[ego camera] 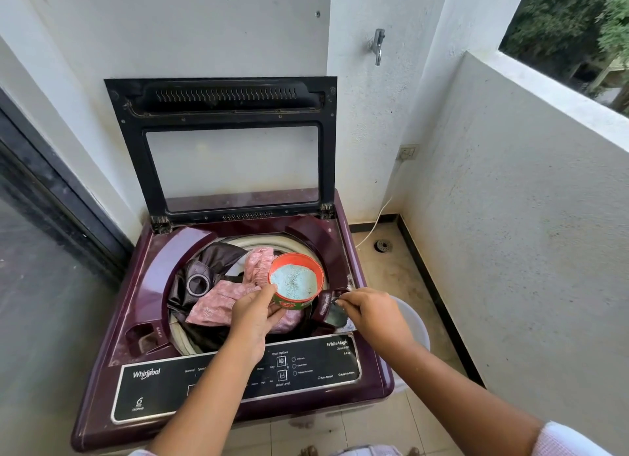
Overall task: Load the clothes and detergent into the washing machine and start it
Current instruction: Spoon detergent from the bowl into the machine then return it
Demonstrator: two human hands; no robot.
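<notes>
1. Head cam: washing machine (153, 268) w/ lid (224, 105) standing up vs far wall, drum open.
2. Clothes in drum: pink cloth (218, 302) near-centre, dark cloth (211, 261) to its left & far side.
3. Left hand (255, 314) grips round detergent tub (292, 305) over right part of drum. Thumb lies on tub's near rim, other fingers curl under base.
4. Tub is open-topped & tipped a bit toward near side; blue-white powder (296, 282) sits inside, below rim.
5. Right hand (372, 311) is just right of tub, fingers closed in a pinch on spoon (335, 314) handle.
6. Spoon bowl is over soap pocket (324, 306) at near-right edge of drum opening, close beside tub.
7. Control panel (306, 363) runs along near edge; both forearms cross above it.
8. White bucket (417, 323) on floor right of machine, partly hidden by right hand; tap (378, 45) on far wall.
</notes>
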